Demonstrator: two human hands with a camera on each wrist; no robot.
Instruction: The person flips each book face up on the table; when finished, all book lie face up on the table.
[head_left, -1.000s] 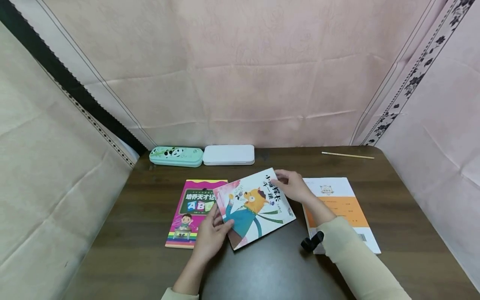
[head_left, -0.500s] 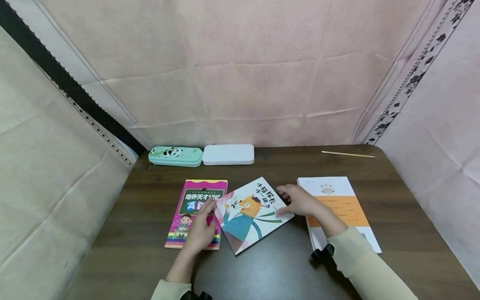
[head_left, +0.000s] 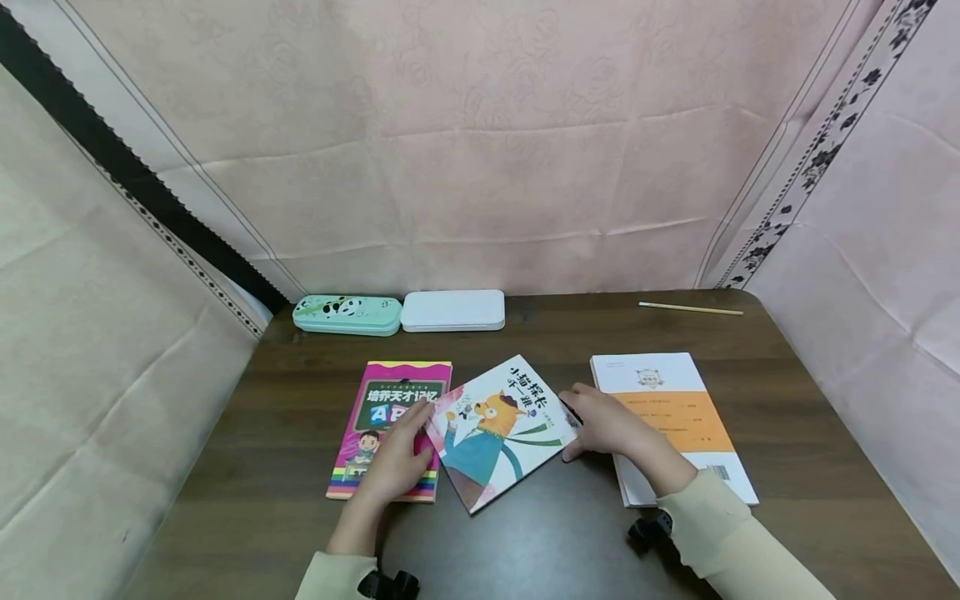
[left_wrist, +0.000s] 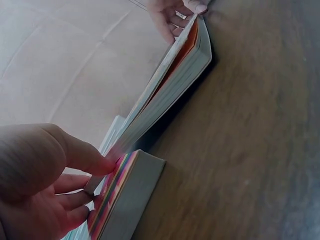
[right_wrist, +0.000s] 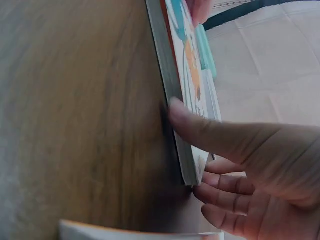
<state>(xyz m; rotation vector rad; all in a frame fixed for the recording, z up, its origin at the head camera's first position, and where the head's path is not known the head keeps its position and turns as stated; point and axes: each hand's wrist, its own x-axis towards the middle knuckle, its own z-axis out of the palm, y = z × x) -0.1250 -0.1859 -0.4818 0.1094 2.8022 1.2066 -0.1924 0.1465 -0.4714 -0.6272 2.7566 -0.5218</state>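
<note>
A cat picture book [head_left: 498, 437] lies askew in the middle of the dark wooden table [head_left: 540, 533]. Its left corner overlaps a pink ABC book [head_left: 390, 400]. My left hand [head_left: 418, 419] rests on the pink book. In the left wrist view that left hand [left_wrist: 100, 172] pinches the cat book's [left_wrist: 170, 85] raised corner between thumb and fingers, above the pink book's rainbow edge [left_wrist: 125, 200]. My right hand [head_left: 573, 421] holds the cat book's right corner. In the right wrist view its thumb [right_wrist: 200, 127] presses the cat book's edge [right_wrist: 175, 100], with the fingers [right_wrist: 225, 195] past the corner.
A white and orange book [head_left: 675, 417] lies just right of my right hand. Along the back edge sit a green panda pencil case [head_left: 347, 314], a white case [head_left: 452, 310] and a pencil [head_left: 690, 309]. Pink cloth walls close in the table on three sides.
The cat book has shifted toward me and settled lower. My left hand moved from its lower edge to its left corner over the pink book. My right hand slid from the top corner to the right corner.
</note>
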